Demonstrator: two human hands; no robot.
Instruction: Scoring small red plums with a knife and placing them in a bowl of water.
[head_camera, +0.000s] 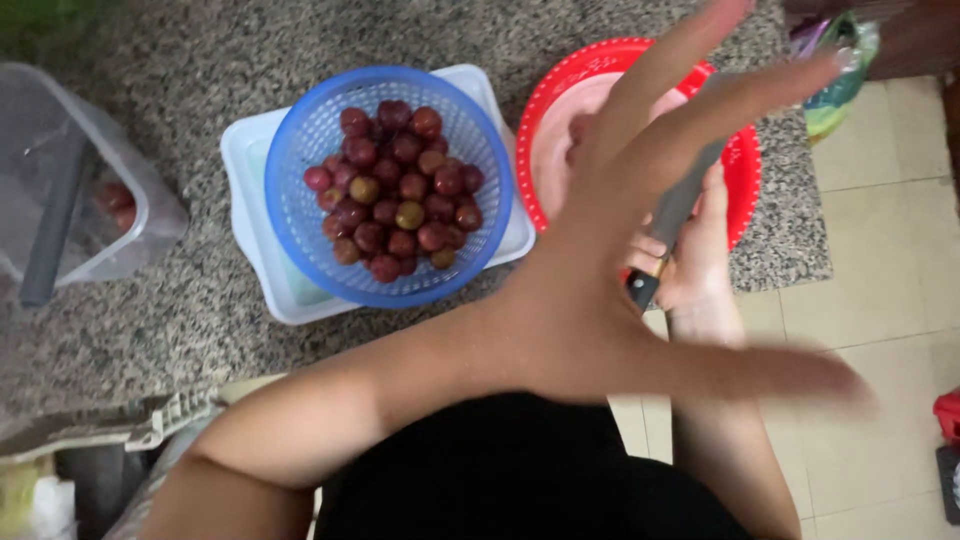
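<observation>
My left hand is raised close to the camera, blurred, with its fingers spread wide and nothing in it. It covers part of a red perforated basket with a pale inner bowl. Behind it, my right hand grips a knife with a grey blade and dark handle, held over the red basket's near edge. To the left, a blue perforated basket full of small red and purplish round fruits rests on a white tray.
Everything stands on a speckled granite counter. A clear plastic container with a few red fruits sits at the far left. A crumpled plastic bag lies at the counter's right end. A tiled floor shows to the right.
</observation>
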